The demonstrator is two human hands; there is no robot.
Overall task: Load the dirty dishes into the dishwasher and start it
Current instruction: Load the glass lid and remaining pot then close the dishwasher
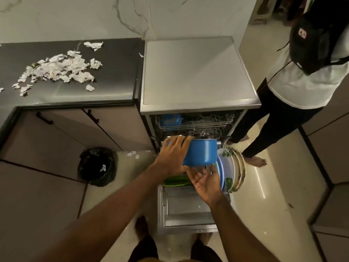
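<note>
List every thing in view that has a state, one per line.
dishwasher door: open, folded down flat
lower rack: pulled out, partly loaded
upper rack: pushed in
blue pot: tipped on its side
plates: standing on edge
left hand: on the pot
right hand: open, palm up
bin: lined, uncovered

Blue pot (201,153); leaf-patterned white plates (233,167); black countertop (105,72); white paper scraps (60,69).

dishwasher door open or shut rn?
Open. The dishwasher door lies flat toward the person, and the lower rack is pulled out over it with plates standing in it.
</note>
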